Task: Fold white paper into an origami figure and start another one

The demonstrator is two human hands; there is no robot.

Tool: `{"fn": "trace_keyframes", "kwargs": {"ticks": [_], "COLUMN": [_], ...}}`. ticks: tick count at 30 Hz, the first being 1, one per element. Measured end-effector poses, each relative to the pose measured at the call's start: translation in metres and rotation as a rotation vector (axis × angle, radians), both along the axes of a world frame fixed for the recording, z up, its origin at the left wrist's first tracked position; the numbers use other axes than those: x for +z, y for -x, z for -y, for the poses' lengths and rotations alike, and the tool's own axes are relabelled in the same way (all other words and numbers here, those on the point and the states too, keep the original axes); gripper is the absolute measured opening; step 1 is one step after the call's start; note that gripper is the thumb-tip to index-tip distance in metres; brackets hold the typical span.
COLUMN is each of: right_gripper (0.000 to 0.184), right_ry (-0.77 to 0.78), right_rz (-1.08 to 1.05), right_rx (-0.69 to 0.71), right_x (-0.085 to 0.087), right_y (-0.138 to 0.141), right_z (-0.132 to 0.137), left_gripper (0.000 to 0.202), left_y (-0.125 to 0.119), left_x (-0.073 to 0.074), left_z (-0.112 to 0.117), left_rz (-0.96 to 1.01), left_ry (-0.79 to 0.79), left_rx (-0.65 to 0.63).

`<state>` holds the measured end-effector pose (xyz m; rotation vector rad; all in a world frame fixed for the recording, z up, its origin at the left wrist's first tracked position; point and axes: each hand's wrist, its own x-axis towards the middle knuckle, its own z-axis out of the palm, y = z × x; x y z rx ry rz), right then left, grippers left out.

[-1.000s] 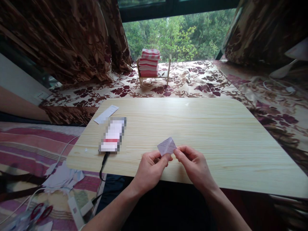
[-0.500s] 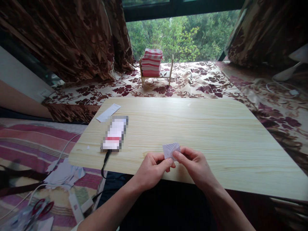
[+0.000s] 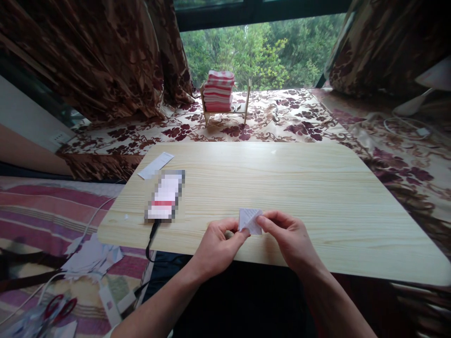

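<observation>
A small folded piece of paper (image 3: 249, 219), whitish with lines of print and diagonal creases, is held over the near edge of the wooden table (image 3: 303, 188). My left hand (image 3: 221, 241) pinches its lower left corner between thumb and fingers. On the opposite side my right hand (image 3: 287, 234) grips the paper's right edge, thumb on top. The fingers beneath the paper are partly hidden. Left of my hands lies a phone (image 3: 165, 195), pixelated, with a dark cable (image 3: 152, 239) running off the table edge.
A white paper strip (image 3: 155, 165) lies at the table's back left. On the striped bed at left are paper scraps (image 3: 95, 256), a power strip (image 3: 110, 300) and red-handled scissors (image 3: 59, 307). Folded pink-and-white cloths (image 3: 218, 91) sit on a small stand by the window.
The paper has turned slightly and now lies flatter and squarer between my hands. My left fingers have drawn back a little under its left side. The whole view has shifted slightly.
</observation>
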<state>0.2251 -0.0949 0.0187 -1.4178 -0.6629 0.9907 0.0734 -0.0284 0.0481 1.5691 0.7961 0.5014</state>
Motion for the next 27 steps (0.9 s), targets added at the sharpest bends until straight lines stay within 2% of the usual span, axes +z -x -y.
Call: {"fn": "trace_keyframes", "kwargs": {"ticks": [3, 5, 8, 10, 12, 17, 22, 24, 27], "right_gripper": [0.022, 0.024, 0.034, 0.029, 0.026, 0.025, 0.021, 0.021, 0.024], "right_ry": [-0.008, 0.007, 0.069, 0.07, 0.063, 0.027, -0.01, -0.028, -0.018], "right_rz": [0.015, 0.025, 0.036, 0.034, 0.045, 0.067, 0.11, 0.146, 0.193], "right_rx": [-0.094, -0.095, 0.113, 0.179, 0.164, 0.176, 0.223, 0.205, 0.061], "right_x": [-0.003, 0.0, 0.01, 0.014, 0.014, 0.012, 0.017, 0.014, 0.006], "right_y": [-0.016, -0.02, -0.01, 0.001, 0.008, 0.011, 0.015, 0.016, 0.006], "right_z": [0.001, 0.001, -0.001, -0.002, -0.003, -0.004, -0.005, -0.006, -0.009], "left_gripper": [0.018, 0.019, 0.02, 0.019, 0.016, 0.025, 0.025, 0.026, 0.028], "left_y": [0.003, 0.004, 0.003, 0.002, 0.001, 0.0, -0.003, -0.002, 0.002], "left_x": [0.002, 0.002, 0.002, 0.003, 0.006, 0.008, 0.006, 0.006, 0.007], "left_z": [-0.002, -0.002, 0.001, 0.001, 0.0, -0.005, -0.002, 0.001, 0.004], "left_rz": [-0.023, -0.031, -0.055, -0.083, -0.103, -0.088, -0.086, -0.107, -0.136], "left_ry": [0.076, 0.108, 0.053, 0.023, 0.024, -0.088, -0.208, -0.23, -0.272], "left_rx": [-0.012, -0.016, -0.071, -0.126, -0.147, -0.038, -0.132, -0.092, -0.014]}}
